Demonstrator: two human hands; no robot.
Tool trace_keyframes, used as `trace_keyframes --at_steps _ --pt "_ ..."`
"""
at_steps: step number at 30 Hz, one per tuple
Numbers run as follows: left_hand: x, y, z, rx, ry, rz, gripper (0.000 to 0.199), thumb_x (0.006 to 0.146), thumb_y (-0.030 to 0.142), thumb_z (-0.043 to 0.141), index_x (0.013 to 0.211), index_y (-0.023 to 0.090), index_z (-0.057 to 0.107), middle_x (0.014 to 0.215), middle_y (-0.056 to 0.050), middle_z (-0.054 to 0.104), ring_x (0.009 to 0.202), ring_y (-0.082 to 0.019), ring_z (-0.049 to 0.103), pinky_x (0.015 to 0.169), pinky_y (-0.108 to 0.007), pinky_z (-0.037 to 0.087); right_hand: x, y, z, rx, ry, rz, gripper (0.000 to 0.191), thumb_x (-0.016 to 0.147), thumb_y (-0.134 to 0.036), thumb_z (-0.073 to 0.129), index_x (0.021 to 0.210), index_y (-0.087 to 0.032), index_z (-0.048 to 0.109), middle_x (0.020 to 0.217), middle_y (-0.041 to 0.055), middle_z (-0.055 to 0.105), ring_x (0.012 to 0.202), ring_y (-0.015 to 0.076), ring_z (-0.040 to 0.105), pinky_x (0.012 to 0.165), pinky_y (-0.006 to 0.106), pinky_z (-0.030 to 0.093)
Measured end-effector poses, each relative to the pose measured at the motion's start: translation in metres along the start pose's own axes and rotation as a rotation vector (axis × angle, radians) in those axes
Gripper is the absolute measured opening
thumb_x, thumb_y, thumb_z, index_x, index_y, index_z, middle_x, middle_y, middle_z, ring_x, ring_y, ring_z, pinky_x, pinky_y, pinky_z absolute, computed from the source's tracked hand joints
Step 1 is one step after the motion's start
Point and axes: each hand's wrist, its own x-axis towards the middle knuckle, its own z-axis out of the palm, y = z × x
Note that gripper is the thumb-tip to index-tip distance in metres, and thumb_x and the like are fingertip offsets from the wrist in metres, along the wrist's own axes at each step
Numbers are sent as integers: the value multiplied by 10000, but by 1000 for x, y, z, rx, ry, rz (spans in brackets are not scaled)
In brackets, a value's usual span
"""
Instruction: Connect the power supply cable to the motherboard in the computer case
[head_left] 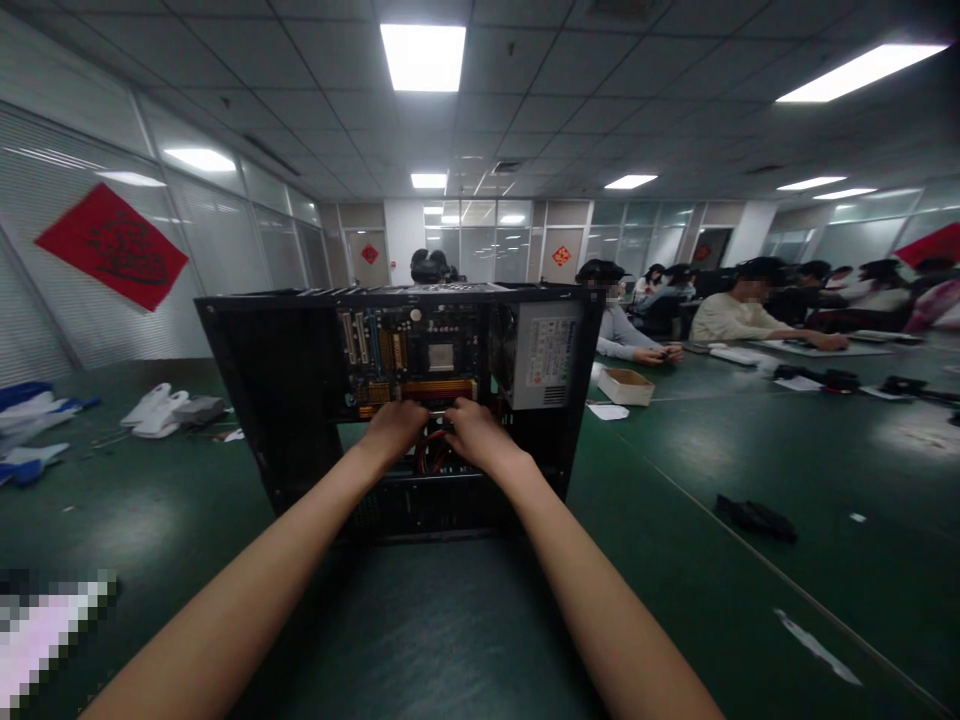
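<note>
A black computer case (270, 400) stands on the table in front of me with its side off. Inside it I see the motherboard (375, 350) with a pale square chip (441, 356), and the silver power supply (541, 360) at the upper right. Both hands reach into the case at the motherboard's lower edge, just below the orange memory slots (442, 388). My left hand (400, 425) has its fingers bent closed. My right hand (476, 430), close beside it, is closed too. What their fingertips grip is hidden. Red and black cables (431, 455) hang beneath them.
On the green table (435, 630) lie white plastic bags (154, 410) at left, a small open box (625, 387), a black crumpled item (756, 518) and a paper strip (816, 646) at right. Several people sit along the table at the right.
</note>
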Motion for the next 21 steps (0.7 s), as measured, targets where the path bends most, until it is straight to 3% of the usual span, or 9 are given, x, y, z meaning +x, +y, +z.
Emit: trace_keyframes --at_steps 21 --pt "-8 7 -6 -8 -6 6 324 997 113 483 1151 86 767 1099 -238 757 1083 -331 744 914 -410 597 2 2 9 2 18 -3 194 953 -211 628 1102 -147 735 1161 120 669 1086 248 671 892 294 484"
